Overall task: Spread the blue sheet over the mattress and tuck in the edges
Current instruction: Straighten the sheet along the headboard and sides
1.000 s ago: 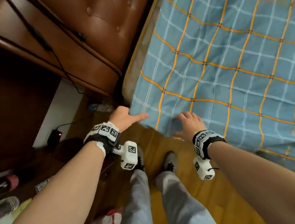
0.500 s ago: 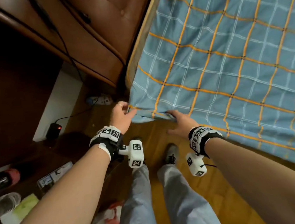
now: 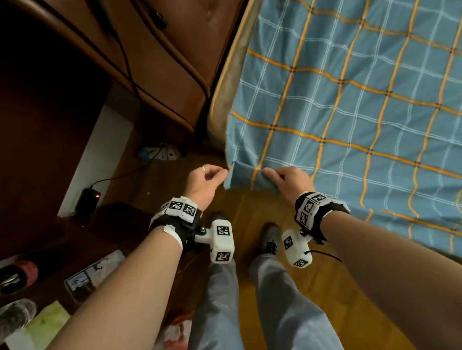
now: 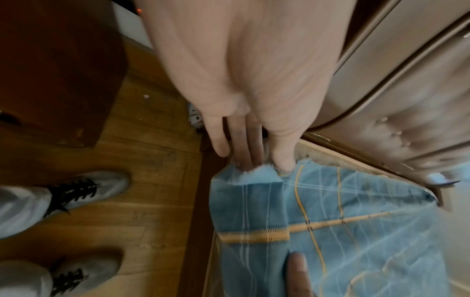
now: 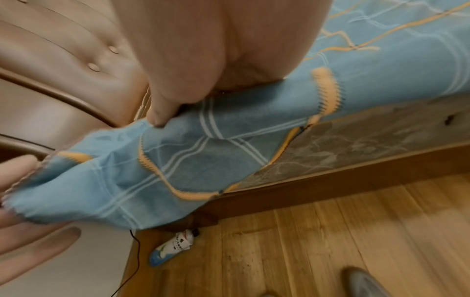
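Sheet (image 3: 359,97) corner between both hands' grip

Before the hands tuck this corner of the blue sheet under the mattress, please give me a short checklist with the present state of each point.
1. Left hand pinches the sheet corner: ok, thumb and fingertips close on the frayed tip in the left wrist view.
2. Right hand grips the blue sheet edge: ok.
3. Corner is lifted off the mattress side: ok, the patterned side shows bare.
4. Sheet lies flat on top: mostly ok, ripples near the right edge.
5. Head-end edge is covered: not ok, a strip beside the headboard is bare.
6. Gap under the mattress is free: cannot tell.
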A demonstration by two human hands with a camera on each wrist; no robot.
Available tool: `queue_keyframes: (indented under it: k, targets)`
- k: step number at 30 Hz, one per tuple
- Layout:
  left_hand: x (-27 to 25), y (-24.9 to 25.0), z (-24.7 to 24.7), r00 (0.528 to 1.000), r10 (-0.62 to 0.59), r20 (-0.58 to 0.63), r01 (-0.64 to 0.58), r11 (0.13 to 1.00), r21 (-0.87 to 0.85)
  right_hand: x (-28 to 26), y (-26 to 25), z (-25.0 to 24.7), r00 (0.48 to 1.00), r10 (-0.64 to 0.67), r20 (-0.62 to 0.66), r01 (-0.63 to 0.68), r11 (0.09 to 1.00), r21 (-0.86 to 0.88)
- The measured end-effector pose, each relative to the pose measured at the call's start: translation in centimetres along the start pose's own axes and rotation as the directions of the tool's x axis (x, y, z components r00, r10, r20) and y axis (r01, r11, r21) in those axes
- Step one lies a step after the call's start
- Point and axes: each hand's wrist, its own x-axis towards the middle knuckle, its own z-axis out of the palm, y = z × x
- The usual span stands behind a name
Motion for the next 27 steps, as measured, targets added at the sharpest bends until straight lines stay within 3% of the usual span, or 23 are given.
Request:
queue_keyframes:
  k: [2, 4, 6, 8, 10, 12, 14, 16, 21, 25, 27]
  targets:
    - [0.1, 0.1, 0.3, 0.999, -0.035, -0.022, 0.033, 0.995, -0.090, 0.1, 0.3, -0.2, 0.999, 0.023, 0.024, -0.024, 0.999, 0.038]
    - [0.0, 0.5, 0.6, 0.992, -0.092, 0.091, 0.105, 0.983, -0.148, 0.0, 0.4, -0.4, 0.998, 0.050, 0.030, -0.053, 0.995, 0.084]
    - [0.0, 0.6, 1.1, 0.962, -0.156, 0.222, 0.168, 0.985, -0.035, 0.0, 0.6, -0.8, 0.997, 0.080, 0.021, -0.082, 0.986, 0.146]
    - [0.0, 0.4, 1.8, 0.951, -0.168, 0.260, 0.138, 0.982, 0.129, -0.1, 0.9, -1.1, 0.996, 0.089, 0.004, -0.088, 0.984, 0.156]
    - [0.0, 0.3, 2.2, 0.978, -0.122, 0.170, 0.088, 0.977, 0.194, 0.0, 1.5, -1.0, 0.997, 0.076, 0.020, -0.077, 0.995, 0.063]
    - [0.0, 0.0, 1.9, 0.999, -0.048, -0.002, 0.047, 0.975, 0.219, -0.2, 2.5, -0.1, 0.984, 0.081, 0.157, -0.066, 0.993, -0.097]
    - [-0.4, 0.0, 0.8, 0.979, 0.020, -0.203, 0.049, 0.944, 0.327, -0.6, 3.9, 1.2, 0.937, 0.161, 0.311, -0.075, 0.960, -0.271]
    - [-1.0, -0.6, -0.4, 0.949, -0.011, -0.316, 0.126, 0.930, 0.346, -0.9, 4.8, 1.6, 0.908, 0.260, 0.328, -0.124, 0.915, -0.385]
    - [-1.3, -3.2, -4.4, 0.886, -0.164, -0.434, 0.335, 0.873, 0.354, 0.0, 4.0, 0.1, 0.953, 0.220, 0.209, -0.139, 0.929, -0.344]
    - [-0.6, -2.8, -6.7, 0.906, -0.137, -0.400, 0.377, 0.690, 0.618, 1.2, 2.9, 0.0, 0.940, 0.244, 0.237, -0.161, 0.934, -0.320]
    - [-0.2, -2.3, -7.0, 0.909, -0.151, -0.387, 0.388, 0.644, 0.660, 1.4, 2.1, 0.3, 0.935, 0.248, 0.255, -0.166, 0.938, -0.304]
